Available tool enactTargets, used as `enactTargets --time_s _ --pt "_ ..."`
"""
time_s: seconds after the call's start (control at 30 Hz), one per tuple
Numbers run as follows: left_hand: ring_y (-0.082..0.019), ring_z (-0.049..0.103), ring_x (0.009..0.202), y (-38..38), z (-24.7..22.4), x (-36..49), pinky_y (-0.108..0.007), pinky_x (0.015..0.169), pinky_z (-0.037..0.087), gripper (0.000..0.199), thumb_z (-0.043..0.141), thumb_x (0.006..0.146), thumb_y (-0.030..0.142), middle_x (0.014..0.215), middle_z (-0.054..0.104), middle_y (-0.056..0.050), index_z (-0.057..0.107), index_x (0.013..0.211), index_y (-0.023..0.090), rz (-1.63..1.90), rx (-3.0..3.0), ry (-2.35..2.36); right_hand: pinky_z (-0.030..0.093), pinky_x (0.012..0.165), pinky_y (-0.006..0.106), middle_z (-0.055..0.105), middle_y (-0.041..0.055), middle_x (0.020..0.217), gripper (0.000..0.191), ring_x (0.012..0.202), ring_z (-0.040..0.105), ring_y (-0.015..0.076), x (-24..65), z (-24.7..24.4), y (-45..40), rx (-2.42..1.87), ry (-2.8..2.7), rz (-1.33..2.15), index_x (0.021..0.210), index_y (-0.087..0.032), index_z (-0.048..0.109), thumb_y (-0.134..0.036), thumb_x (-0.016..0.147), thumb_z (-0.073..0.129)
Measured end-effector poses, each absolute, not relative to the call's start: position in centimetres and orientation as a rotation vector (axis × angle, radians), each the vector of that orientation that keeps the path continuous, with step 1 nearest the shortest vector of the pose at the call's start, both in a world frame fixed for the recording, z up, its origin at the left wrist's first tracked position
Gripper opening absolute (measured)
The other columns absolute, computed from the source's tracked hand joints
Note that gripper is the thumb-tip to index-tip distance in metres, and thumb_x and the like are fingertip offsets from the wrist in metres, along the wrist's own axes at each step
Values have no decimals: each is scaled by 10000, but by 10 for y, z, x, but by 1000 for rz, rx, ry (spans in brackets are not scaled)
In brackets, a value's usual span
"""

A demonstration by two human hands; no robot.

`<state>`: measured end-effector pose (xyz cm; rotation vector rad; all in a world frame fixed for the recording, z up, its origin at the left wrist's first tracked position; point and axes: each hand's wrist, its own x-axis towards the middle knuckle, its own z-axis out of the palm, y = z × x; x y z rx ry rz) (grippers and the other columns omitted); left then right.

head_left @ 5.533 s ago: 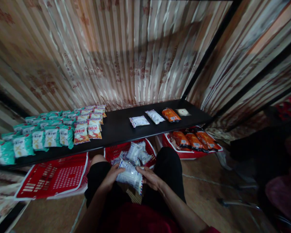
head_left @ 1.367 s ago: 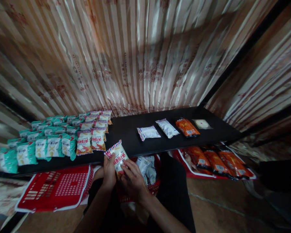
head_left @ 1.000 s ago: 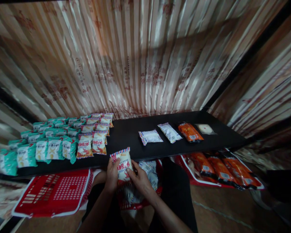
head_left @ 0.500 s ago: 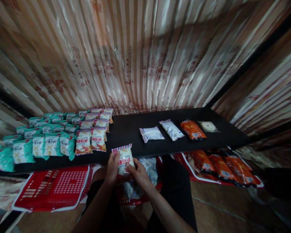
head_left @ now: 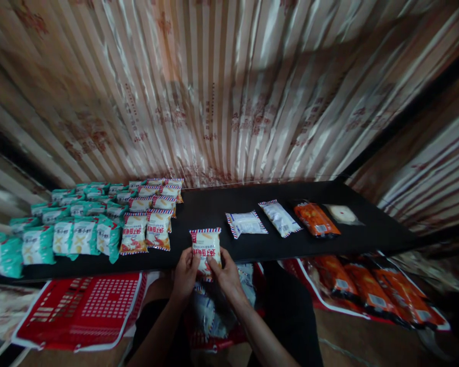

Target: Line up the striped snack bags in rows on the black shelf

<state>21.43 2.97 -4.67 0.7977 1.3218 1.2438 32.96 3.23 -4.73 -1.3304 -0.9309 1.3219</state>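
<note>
Black shelf (head_left: 204, 206) before striped curtain (head_left: 229, 102); left hand (head_left: 184, 274) and right hand (head_left: 230, 278), fingers (head_left: 216, 266) closed round one packet (head_left: 206, 243).

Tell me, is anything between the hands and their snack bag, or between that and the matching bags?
Nothing visible: the left hand and right hand touch the held snack bag directly, and only black shelf shows between it and the matching bags on the left.

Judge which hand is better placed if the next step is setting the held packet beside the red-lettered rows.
Probably the left hand: both hands hold the held packet, but the left grips the side nearer the red-lettered rows; the right hand grips the opposite side.
</note>
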Motion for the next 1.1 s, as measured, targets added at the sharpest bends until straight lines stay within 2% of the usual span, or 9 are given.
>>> enactTargets --time_s 0.37,0.57,0.7,0.87,1.1 --pt "-242 655 866 60 -59 201 -368 783 508 454 606 689 485 937 688 -108 574 994 151 1309 883 1435 522 802 361 689 96 1022 454 902 655 236 323 -59 61 -1301 -1169 1291 1113 -151 546 -405 739 587" --pt "-213 641 908 83 -78 199 -347 823 498 380 563 751 417 989 670 -109 553 1030 158 1398 1033 1534 503 802 341 696 73 994 431 890 644 229 320 -64 87 -1442 -1256 1058 1128 -177 578 -379 747 560" --pt "-225 604 997 92 -78 202 -373 886 470 379 507 795 354 1103 622 -132 534 1115 152 1403 1260 1714 492 800 341 693 74 987 438 879 641 229 315 -65 109 -1483 -1249 994 1140 -175 571 -381 754 545" --pt "-237 472 1197 102 -80 214 -416 1004 386 391 385 850 261 1278 526 -137 495 1210 157 1373 1585 1830 481 801 349 680 96 1007 444 880 641 233 311 -65 137 -1542 -1236 956 1155 -161 551 -380 770 521" --pt "-226 403 1269 137 -89 221 -406 1067 324 435 341 850 215 1353 471 -123 483 1254 135 1214 1709 1866 472 759 320 687 108 978 415 864 646 234 309 -59 174 -1652 -1260 865 1143 -156 565 -348 778 521"
